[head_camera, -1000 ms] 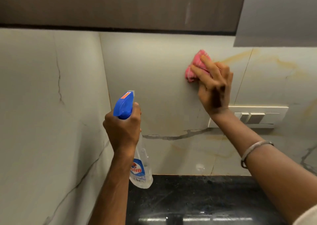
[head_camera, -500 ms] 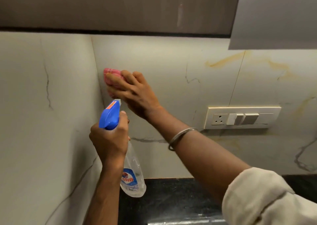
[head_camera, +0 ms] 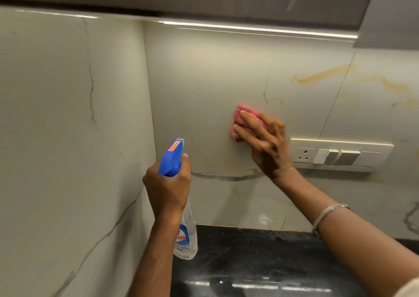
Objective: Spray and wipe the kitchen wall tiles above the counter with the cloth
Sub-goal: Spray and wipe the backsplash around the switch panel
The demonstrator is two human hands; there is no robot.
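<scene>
Against the grey marble-look wall tiles [head_camera: 204, 81], my right hand [head_camera: 265, 145] presses the crumpled pink cloth [head_camera: 243, 121]; at three o'clock, the cream switch panel [head_camera: 340, 155] risks wetting. Left fingers [head_camera: 167, 183] clamp the clear blue-capped spray bottle [head_camera: 179, 197].

cloth [head_camera: 243, 121] half under fingers [head_camera: 249, 121], bottle label [head_camera: 182, 236] partly hidden

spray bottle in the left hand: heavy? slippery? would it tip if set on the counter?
Probably light: the clear spray bottle looks nearly empty, and the left hand holds it up by the neck alone. Its smooth plastic could be slick if wet. Set on the black counter, it may tip easily, since the blue trigger head sits high above a narrow body.
</scene>
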